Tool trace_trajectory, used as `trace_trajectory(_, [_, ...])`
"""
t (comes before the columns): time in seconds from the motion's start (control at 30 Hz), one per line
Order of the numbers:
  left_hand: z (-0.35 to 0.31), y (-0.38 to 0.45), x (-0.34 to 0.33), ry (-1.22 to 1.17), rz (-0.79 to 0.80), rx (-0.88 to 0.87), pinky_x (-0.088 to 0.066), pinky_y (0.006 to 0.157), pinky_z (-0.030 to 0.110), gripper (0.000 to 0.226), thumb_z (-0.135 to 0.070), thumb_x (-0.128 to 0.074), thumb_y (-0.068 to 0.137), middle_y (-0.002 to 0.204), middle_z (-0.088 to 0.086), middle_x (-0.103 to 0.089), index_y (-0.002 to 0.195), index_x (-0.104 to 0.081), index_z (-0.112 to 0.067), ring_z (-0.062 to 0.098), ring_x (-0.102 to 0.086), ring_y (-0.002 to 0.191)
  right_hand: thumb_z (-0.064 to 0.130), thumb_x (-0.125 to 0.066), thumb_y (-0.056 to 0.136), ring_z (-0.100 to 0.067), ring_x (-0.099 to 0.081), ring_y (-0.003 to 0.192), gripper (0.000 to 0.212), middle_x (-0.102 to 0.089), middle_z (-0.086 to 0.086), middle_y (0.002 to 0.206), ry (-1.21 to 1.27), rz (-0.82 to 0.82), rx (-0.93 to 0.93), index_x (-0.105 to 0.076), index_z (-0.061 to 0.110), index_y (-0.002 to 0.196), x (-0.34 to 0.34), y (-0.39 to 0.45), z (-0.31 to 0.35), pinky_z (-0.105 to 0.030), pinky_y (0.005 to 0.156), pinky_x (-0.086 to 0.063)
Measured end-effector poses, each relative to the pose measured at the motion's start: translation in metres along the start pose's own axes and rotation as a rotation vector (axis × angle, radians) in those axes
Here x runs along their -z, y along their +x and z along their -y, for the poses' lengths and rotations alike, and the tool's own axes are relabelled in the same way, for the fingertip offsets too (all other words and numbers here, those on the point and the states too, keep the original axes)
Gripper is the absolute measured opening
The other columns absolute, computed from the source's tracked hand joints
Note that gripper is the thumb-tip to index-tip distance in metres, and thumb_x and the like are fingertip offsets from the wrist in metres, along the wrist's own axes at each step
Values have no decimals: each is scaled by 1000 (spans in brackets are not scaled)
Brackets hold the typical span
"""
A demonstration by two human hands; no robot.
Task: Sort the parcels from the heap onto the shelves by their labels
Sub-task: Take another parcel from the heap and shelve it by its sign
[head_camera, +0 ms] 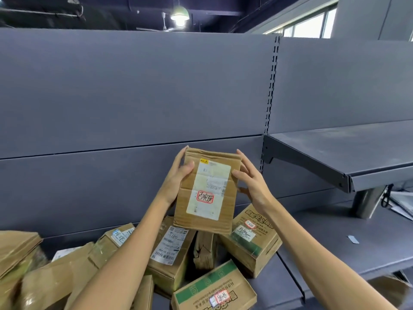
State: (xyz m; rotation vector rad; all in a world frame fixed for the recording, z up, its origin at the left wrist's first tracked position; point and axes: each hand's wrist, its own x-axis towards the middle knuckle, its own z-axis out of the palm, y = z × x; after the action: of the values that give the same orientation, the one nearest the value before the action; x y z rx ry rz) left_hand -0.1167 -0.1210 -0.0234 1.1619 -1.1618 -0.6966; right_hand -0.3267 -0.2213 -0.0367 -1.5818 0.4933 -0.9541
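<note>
Grey metal shelving, ceiling lamp above. One flat parcel held up, clasped by left hand and right hand; heap below, about eight boxes.

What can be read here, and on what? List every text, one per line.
"已完成": handwritten on the red-edged sticker of the held parcel.
Printed shipping label on it: too small to read.
Labels and print on the heap boxes: blurred, unreadable.
</note>
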Motion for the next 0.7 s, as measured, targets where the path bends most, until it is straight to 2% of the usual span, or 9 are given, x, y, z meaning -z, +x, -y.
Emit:
trace_trajectory(0.1, [-7, 4, 1, -128, -122, -71, -52, 98, 48, 87, -54, -67, 75, 134, 10, -63, 152, -34, -28, 27, -66, 116, 69, -75, 71, -21, -49, 138, 100, -44, 4, 156, -1, 93, -80, -23, 48, 154, -4, -7, -10, -58, 104, -49])
trace_trajectory(0.17, [-13, 6, 2, -170, -187, -104, -55, 94, 48, 87, -53, -67, 73, 130, 11, -65, 150, -36, -27, 29, -67, 113, 66, -70, 78, -20, -56, 132, 92, -52, 11, 149, -41, 195, -103, -22, 50, 154, -10, -15, -16, -57, 104, -47])
trace_trajectory(0.23, [-20, 9, 5, -145, -200, -132, -57, 89, 40, 88, -52, -66, 72, 124, 6, -67, 150, -36, -26, 23, -69, 108, 58, -66, 80, -18, -62, 125, 82, -59, 17, 140, -62, 250, -102, -26, 51, 152, -18, -22, -20, -53, 100, -49])
trace_trajectory(0.37, [-33, 10, 16, -73, -160, -170, -56, 85, 31, 84, -49, -66, 74, 125, 4, -65, 149, -36, -25, 20, -68, 109, 49, -71, 79, -21, -60, 127, 81, -63, 9, 138, 42, 237, -99, -35, 41, 151, -31, -22, -21, -63, 106, -44])
trace_trajectory(0.43, [-38, 5, 24, -57, -167, -181, -55, 91, 34, 82, -49, -66, 75, 130, 8, -63, 149, -37, -27, 23, -66, 114, 45, -71, 82, -22, -59, 129, 77, -63, 6, 139, 37, 262, -85, -37, 39, 151, -38, -19, -20, -61, 108, -43])
trace_trajectory(0.53, [-45, -11, 45, -25, -228, -190, -54, 95, 39, 82, -49, -66, 76, 133, 10, -61, 149, -37, -27, 25, -65, 117, 49, -70, 79, -16, -61, 125, 78, -65, 9, 135, 6, 310, -74, -39, 39, 150, -59, -11, -16, -52, 105, -48])
trace_trajectory(0.7, [-63, -71, 106, -13, -456, -194, -55, 93, 39, 71, -39, -64, 83, 134, 9, -62, 148, -39, -28, 23, -67, 114, 49, -71, 79, -17, -62, 124, 77, -65, 8, 136, 65, 476, -62, -42, 36, 149, -135, 0, -14, -46, 102, -53])
